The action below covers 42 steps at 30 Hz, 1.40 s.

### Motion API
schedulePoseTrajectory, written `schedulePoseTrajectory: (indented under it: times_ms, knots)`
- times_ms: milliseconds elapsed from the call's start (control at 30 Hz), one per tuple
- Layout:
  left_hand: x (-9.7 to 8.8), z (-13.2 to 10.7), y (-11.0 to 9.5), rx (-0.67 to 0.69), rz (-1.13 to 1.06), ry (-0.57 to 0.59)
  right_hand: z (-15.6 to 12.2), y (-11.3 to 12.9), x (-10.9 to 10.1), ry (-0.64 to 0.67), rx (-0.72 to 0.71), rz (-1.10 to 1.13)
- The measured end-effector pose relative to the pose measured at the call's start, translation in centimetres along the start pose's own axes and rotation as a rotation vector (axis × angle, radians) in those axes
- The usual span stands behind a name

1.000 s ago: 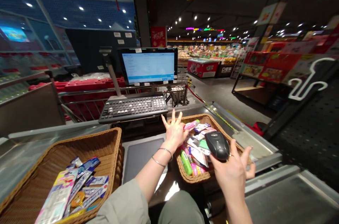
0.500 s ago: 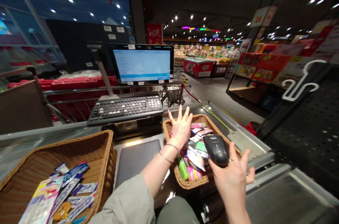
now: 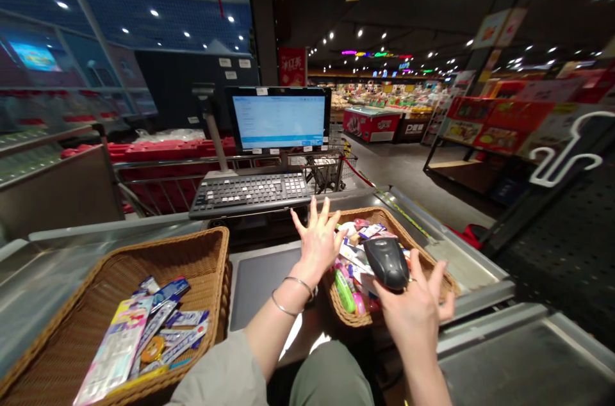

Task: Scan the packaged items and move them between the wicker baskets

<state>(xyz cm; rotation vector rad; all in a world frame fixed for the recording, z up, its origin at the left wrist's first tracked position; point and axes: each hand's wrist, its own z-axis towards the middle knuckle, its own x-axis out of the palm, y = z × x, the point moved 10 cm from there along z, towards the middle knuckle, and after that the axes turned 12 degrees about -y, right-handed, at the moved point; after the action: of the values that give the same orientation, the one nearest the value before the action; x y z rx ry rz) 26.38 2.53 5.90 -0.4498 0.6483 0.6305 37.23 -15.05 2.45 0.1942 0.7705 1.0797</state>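
At the metal table (image 3: 473,275), the left basket (image 3: 120,271) is the larger in view, its near side cut off. The right basket (image 3: 355,321) holds many small packets (image 3: 353,253). The left hand (image 3: 318,243) is open, fingers spread, over its left rim. The black scanner (image 3: 385,262) is between the hands, above the packets, nearer to the right hand (image 3: 414,307); its long axis points forward and leftward. Its underside is hidden, so I cannot tell whether the right hand, with spread fingers, grips it.

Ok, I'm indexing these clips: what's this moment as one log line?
left hand: fingers spread, beside right basket | right hand: holding black device over right basket | left basket: packets inside | monitor: lit
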Motion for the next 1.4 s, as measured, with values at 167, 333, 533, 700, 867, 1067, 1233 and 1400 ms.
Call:
schedulePoseTrajectory:
  times_ms: [167, 333, 533, 700, 867, 1067, 1233, 1400]
  knots:
    - [-3.5, -1.7, 2.0, -0.056, 0.015, -0.029, -0.5, 1.9, 0.4, -0.008, -0.061, 0.034]
    - [-6.9, -3.3, 5.0, -0.079, 0.052, -0.079, -1.2, 5.7, 0.1, 0.026, -0.129, 0.071]
    - [-10.3, -5.2, 9.8, -0.132, 0.133, -0.076, -2.2, 11.2, 0.6, 0.082, -0.211, 0.140]
    - [-12.2, -6.8, 14.3, -0.156, 0.210, -0.037, -3.1, 15.7, 2.8, 0.150, -0.284, 0.183]
    - [-13.8, -8.3, 19.3, -0.186, 0.274, -0.008, -4.5, 20.0, 4.4, 0.201, -0.370, 0.208]
    - [-15.1, -10.5, 26.0, -0.205, 0.345, 0.079, -7.2, 22.7, 6.6, 0.304, -0.370, 0.240]
    - [-15.3, -12.5, 30.7, -0.189, 0.386, 0.194, -9.4, 24.0, 8.3, 0.369, -0.367, 0.244]
    - [-14.0, -14.6, 33.7, -0.186, 0.418, 0.354, -11.3, 24.4, 9.7, 0.379, -0.385, 0.254]
